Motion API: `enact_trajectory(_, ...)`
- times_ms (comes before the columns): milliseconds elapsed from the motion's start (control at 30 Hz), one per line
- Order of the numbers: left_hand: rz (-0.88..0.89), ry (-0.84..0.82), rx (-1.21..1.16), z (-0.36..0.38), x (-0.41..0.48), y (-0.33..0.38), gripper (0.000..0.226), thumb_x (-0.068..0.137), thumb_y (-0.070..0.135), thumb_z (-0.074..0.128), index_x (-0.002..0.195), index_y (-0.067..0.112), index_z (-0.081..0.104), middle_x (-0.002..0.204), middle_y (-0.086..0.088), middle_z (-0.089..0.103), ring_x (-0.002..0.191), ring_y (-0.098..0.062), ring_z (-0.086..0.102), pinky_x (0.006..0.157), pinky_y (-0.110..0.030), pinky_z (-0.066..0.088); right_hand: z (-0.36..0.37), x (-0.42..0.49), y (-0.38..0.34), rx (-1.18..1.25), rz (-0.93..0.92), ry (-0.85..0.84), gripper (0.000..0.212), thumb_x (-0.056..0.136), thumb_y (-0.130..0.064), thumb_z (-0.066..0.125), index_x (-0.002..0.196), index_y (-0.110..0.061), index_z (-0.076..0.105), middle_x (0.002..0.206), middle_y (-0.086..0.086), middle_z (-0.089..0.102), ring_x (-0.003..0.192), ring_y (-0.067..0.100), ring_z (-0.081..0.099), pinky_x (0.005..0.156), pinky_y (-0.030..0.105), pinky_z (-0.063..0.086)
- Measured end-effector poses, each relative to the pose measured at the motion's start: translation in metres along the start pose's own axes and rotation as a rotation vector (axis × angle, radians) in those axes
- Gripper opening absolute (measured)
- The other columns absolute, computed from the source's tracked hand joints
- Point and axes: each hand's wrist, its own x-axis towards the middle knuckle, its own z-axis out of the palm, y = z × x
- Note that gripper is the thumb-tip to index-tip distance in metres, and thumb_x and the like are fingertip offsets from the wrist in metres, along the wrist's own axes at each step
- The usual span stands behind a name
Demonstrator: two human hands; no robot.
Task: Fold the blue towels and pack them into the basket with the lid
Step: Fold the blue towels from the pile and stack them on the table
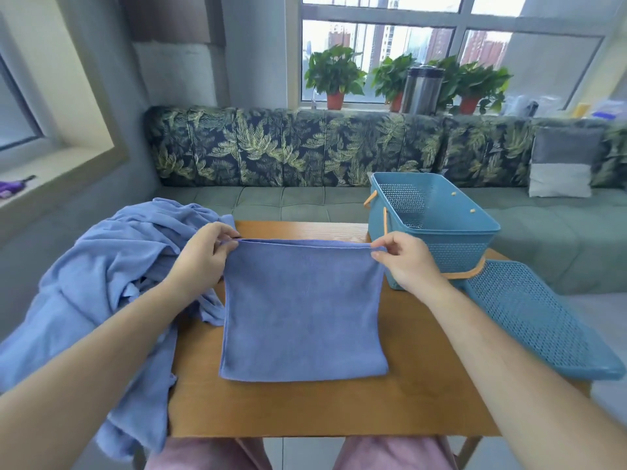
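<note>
A folded towel [302, 310] was laid flat mid-table [424, 385], its far corners pinched by the left hand [203, 256] and right hand [403, 262]. Soft, light and limp, it was judged best gripped at corners. More towels [101, 266] were heaped left. The basket [431, 228] stood open at right, lid [529, 317] beside it; bare tabletop was left nearer the person.

Two hands [200, 257] [409, 264], one folded towel [302, 310], one towel heap [101, 266], one basket [456, 257], one lid [536, 320], three plants [334, 72] [393, 76] [475, 83].
</note>
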Motion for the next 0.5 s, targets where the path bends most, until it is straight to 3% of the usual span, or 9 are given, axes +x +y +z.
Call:
enact_trajectory(100,0.074,-0.004,0.083,-0.024,-0.002,0.013,0.014,0.099,0.012,0.058,0.110,0.015,0.067,0.105,0.001,0.064,0.096,-0.016,0.058,0.090,-0.028,0.045,-0.019,-0.009,-0.032,0.010,-0.020,-0.003,0.017,0.086,-0.002,0.075,0.088,-0.019,0.073,0.085,0.000,0.073,0.069,0.003,0.062,0.067,0.017,0.046)
enact_trajectory(200,0.157,0.015,0.133,-0.048,-0.009,0.033,0.014,0.100,0.010,0.056,0.109,0.012,0.067,0.106,-0.004,0.064,0.105,-0.019,0.057,0.090,-0.021,0.036,-0.044,-0.026,-0.065,0.009,-0.045,-0.019,0.012,0.084,-0.003,0.077,0.089,-0.014,0.074,0.090,0.000,0.075,0.082,0.011,0.068,0.072,0.014,0.049)
enact_trajectory(300,0.161,0.020,0.086,-0.074,-0.016,0.060,0.011,0.101,0.015,0.054,0.103,0.022,0.063,0.101,0.001,0.063,0.096,-0.015,0.058,0.081,-0.023,0.041,-0.070,-0.040,-0.098,0.037,-0.105,-0.038,0.014,0.082,-0.005,0.080,0.085,-0.018,0.075,0.090,-0.001,0.076,0.083,0.010,0.068,0.077,0.022,0.052)
enact_trajectory(433,0.147,0.042,0.051,-0.098,-0.017,0.088,0.011,0.103,0.020,0.052,0.097,0.023,0.061,0.090,0.004,0.063,0.080,-0.016,0.059,0.069,-0.024,0.044,-0.095,-0.051,-0.133,0.016,-0.165,-0.044,0.011,0.084,-0.005,0.079,0.088,-0.014,0.075,0.090,-0.002,0.075,0.078,0.008,0.067,0.067,0.009,0.049)
enact_trajectory(500,0.133,0.049,0.044,-0.100,-0.011,0.095,0.010,0.102,0.021,0.053,0.095,0.023,0.061,0.085,0.006,0.063,0.075,-0.012,0.058,0.067,-0.025,0.043,-0.098,-0.047,-0.141,-0.042,-0.178,-0.047,0.010,0.085,-0.004,0.078,0.087,-0.013,0.074,0.091,0.001,0.074,0.077,0.011,0.066,0.069,0.016,0.052)
